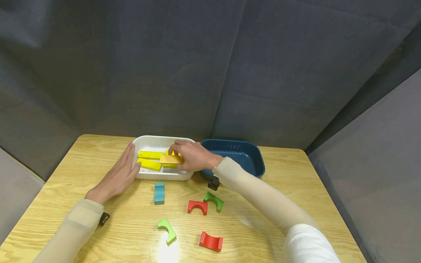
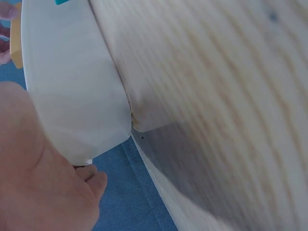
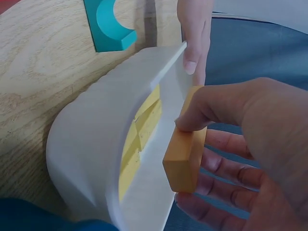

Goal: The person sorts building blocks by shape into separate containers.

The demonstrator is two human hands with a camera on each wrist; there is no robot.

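Observation:
My right hand (image 1: 197,156) pinches an orange-yellow rectangular block (image 3: 182,156) between thumb and fingers, above the white plastic basin (image 1: 164,176). Several flat yellow blocks (image 1: 149,164) lie inside that basin; the right hand and the held block partly cover those on the right side. At the basin's left end, my left hand (image 1: 119,176) rests against the wall with its fingers extended, and the thumb reaches the front rim. In the left wrist view the left palm (image 2: 43,168) lies alongside the basin's pale outer wall (image 2: 72,82).
A dark blue basin (image 1: 243,162) adjoins the white one on its right, partly behind my right forearm. In front lie arch blocks: teal (image 1: 159,193), red (image 1: 197,206), dark green (image 1: 214,201), light green (image 1: 167,231) and another red (image 1: 211,241). Grey cloth (image 1: 210,73) hangs behind the table.

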